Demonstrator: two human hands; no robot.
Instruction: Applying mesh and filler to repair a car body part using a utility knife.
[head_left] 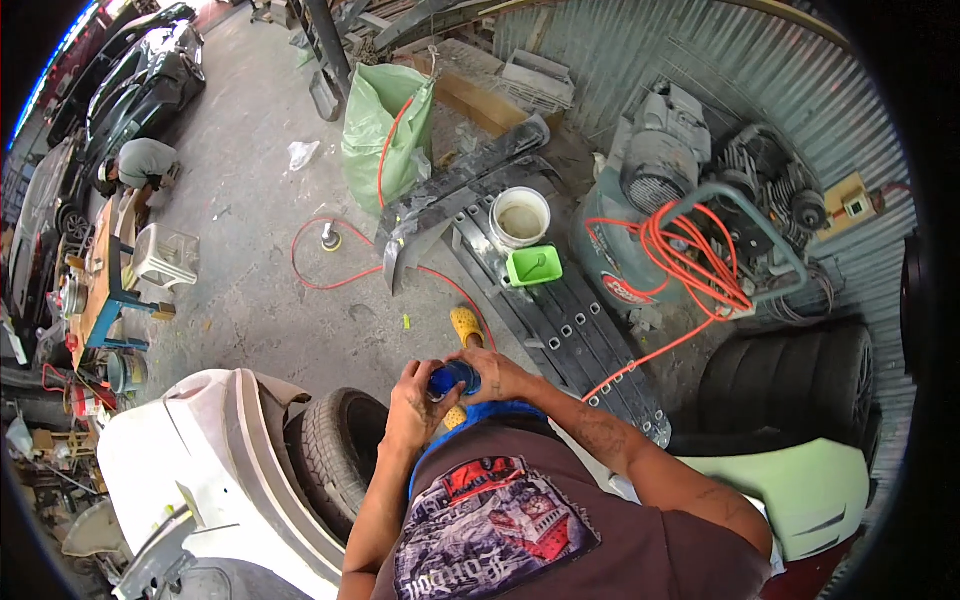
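Note:
In front of my waist, both hands are closed around a small blue round container [462, 373], which looks like a plastic bottle or jar. My left hand [408, 402] grips its left end, where a brighter blue round part shows that may be a cap. From the other side my right hand [497, 377] wraps the darker, see-through part. The fingers hide much of it, so I cannot tell whether the two parts are joined. Below are my yellow clogs [466, 324].
A black slatted bench [572, 325] ahead right bears a white bucket [520, 217] and a green tub [535, 265]. An orange hose [340, 285] crosses the floor to a compressor [625, 235]. Left are a tire [335, 450] and white bumper [200, 440]. A person [148, 163] crouches far left.

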